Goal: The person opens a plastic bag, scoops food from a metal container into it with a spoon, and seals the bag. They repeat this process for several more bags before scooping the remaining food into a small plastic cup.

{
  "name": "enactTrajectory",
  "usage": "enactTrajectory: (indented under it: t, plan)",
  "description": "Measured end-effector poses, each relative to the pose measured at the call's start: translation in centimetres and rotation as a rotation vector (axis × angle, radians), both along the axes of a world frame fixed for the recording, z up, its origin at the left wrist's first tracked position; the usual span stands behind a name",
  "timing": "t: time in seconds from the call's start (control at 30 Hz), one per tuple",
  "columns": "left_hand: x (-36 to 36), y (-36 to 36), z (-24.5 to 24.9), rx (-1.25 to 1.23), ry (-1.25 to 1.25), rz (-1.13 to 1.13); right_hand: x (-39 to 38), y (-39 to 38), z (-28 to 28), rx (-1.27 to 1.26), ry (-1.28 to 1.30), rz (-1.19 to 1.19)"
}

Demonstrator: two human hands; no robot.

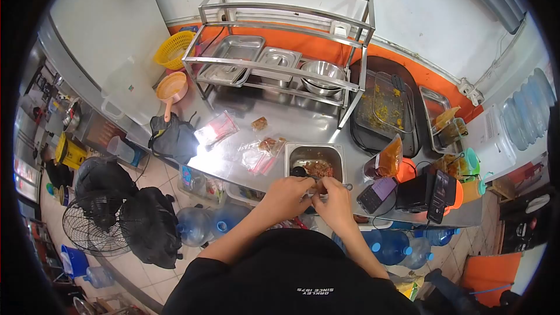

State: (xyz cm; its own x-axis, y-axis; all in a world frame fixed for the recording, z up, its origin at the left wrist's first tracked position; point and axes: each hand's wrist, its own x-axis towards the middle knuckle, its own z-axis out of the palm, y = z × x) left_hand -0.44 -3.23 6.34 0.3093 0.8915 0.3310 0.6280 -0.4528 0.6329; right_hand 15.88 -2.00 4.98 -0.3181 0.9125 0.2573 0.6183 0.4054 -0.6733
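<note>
The left hand (pixel 286 196) and right hand (pixel 335 199) seemingly pinched something unclear, best kept low over the steel pan (pixel 315 150) just beyond them to catch drips.

From where I stand this is a working kitchen, the commercial sort by its look. A long stainless-steel counter (pixel 280 118) runs along the wall, carrying an open silver metal rack (pixel 286 9) with rectangular steel pans (pixel 279 58) and round steel bowls (pixel 322 73) at it. A deep steel pan of chopped reddish food (pixel 319 168) sits near the front edge, and a black tray (pixel 382 105) holds yellow food scraps. There's a yellow plastic colander (pixel 175 50) too, and big blue water jugs (pixel 389 247) stand below.
</note>
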Motion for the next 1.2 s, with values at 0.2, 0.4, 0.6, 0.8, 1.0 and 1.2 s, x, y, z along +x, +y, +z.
enactTrajectory:
  t: [0.2, 0.4, 0.6, 0.8, 1.0, 1.2]
  plan:
    - [-0.1, 0.4, 0.2, -0.028, -0.114, 0.171, -0.9, -0.5, 0.1, -0.112, 0.137, 0.049]
    - [0.4, -0.1, -0.9, 0.016, -0.181, 0.215, -0.8, -0.1, 0.3, 0.019, 0.306, -0.135]
    - [1.2, -0.3, -1.9, -0.142, -0.851, 0.309, -2.6, -0.9, 0.3, 0.265, 0.389, -0.160]
    - [1.7, -0.6, -3.2, -0.570, -1.562, 0.060, -2.0, -0.9, -0.8, 0.258, 0.364, -0.194]
    - [1.1, -0.3, -4.5, -0.883, -1.678, -0.090, -1.9, -0.3, -2.7, -0.142, 0.972, -0.178]
    - [1.1, 0.1, -4.8, -0.832, -1.566, -0.006, -1.0, -0.4, -2.5, -0.735, 1.489, -0.052]
